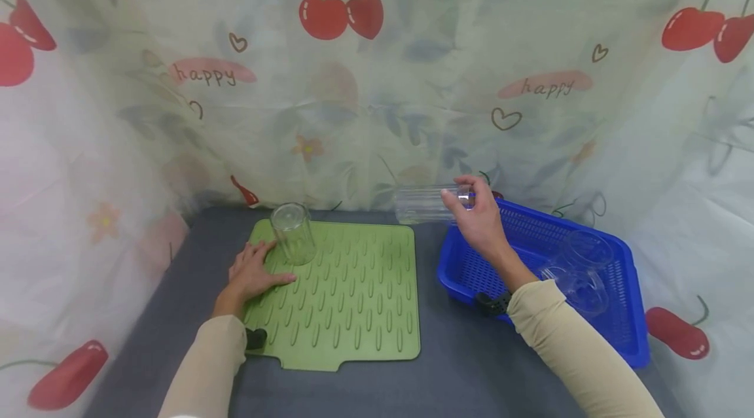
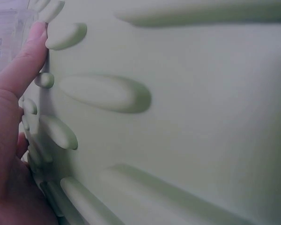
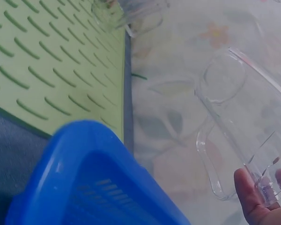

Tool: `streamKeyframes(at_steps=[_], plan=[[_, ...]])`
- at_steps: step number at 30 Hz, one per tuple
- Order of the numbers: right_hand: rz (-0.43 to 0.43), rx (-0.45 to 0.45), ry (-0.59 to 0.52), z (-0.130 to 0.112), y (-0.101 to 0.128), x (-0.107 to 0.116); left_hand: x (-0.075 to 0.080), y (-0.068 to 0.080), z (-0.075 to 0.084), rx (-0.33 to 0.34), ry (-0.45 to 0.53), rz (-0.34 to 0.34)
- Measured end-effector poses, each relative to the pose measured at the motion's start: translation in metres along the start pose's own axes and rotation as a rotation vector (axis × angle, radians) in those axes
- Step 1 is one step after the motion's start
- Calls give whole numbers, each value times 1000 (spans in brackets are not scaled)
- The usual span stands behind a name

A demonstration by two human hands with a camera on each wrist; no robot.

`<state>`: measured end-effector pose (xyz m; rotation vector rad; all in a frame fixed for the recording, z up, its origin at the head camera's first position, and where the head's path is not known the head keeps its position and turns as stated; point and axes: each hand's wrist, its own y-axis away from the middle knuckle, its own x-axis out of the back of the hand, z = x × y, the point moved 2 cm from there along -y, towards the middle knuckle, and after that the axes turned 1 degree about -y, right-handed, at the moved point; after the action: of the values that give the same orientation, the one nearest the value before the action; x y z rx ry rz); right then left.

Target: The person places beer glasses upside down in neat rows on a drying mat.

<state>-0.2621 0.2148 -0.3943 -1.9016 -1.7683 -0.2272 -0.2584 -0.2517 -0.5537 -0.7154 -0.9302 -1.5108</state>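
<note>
Right hand (image 1: 480, 218): grips clear mug (image 1: 424, 204), held sideways above blue basket (image 1: 533, 228).
Left hand (image 1: 254, 272): flat, fingers straight, on green mat (image 1: 353, 294), beside upturned glass (image 1: 292, 233).

A home dish-drying setup: ridged drying mat (image 1: 347, 294), cherry-print curtain (image 1: 377, 78).

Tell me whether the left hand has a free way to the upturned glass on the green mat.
Probably yes. The left hand lies flat on the green mat right beside the upturned glass, with nothing between them. The right hand is away over the blue basket, holding another glass.
</note>
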Motion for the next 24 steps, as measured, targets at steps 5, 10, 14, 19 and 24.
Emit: streamKeyframes(at_steps=[5, 10, 14, 19, 24], plan=[[9, -13, -21, 1, 0, -14, -1, 0, -1, 1, -6, 8], [4, -38, -59, 2, 0, -26, -1, 1, 1, -6, -2, 7], [-7, -45, -85, 0, 1, -36, -4, 0, 0, -14, 14, 6], [-11, -45, -102, -4, 0, -50, -1, 3, 3, -25, 1, 13], [-13, -42, -136, -2, -2, -65, 3, 5, 6, -12, -1, 9]])
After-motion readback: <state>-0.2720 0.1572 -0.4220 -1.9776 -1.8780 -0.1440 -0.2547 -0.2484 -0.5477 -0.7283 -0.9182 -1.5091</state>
